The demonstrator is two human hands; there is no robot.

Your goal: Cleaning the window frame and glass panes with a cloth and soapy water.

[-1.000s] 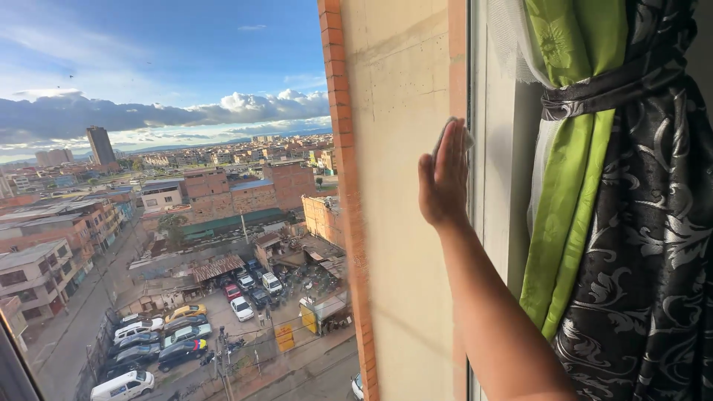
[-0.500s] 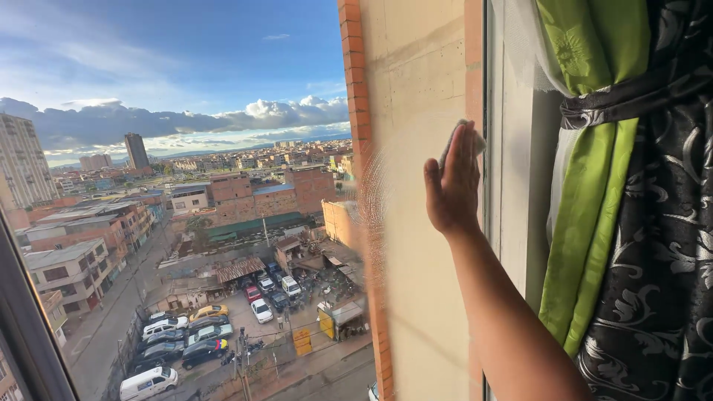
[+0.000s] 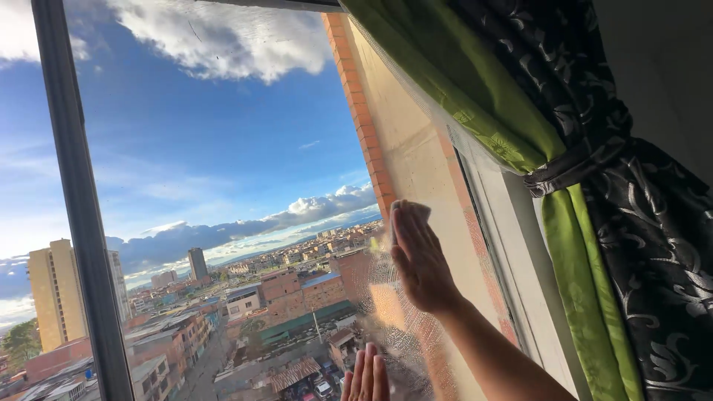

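My right hand [image 3: 420, 260] lies flat against the window glass [image 3: 223, 171], fingers together and pointing up. A pale cloth [image 3: 420, 210] peeks out beyond its fingertips, pressed between palm and pane. Wet, smeary streaks [image 3: 390, 319] cover the glass around and below this hand. Only the fingertips of my left hand [image 3: 366, 375] show at the bottom edge. They are straight, against the lower glass, with nothing seen in them.
A dark window frame bar [image 3: 82, 223] runs upright at the left. At the right, a green curtain [image 3: 564, 245] and a black patterned curtain [image 3: 653, 238] are gathered by a tie-back [image 3: 564, 174]. Outside are a brick wall edge [image 3: 364, 119] and city buildings far below.
The view has swung up and to the left, showing more sky. My right hand stays flat on the glass near the frame. My left hand's fingertips have come into view at the bottom.
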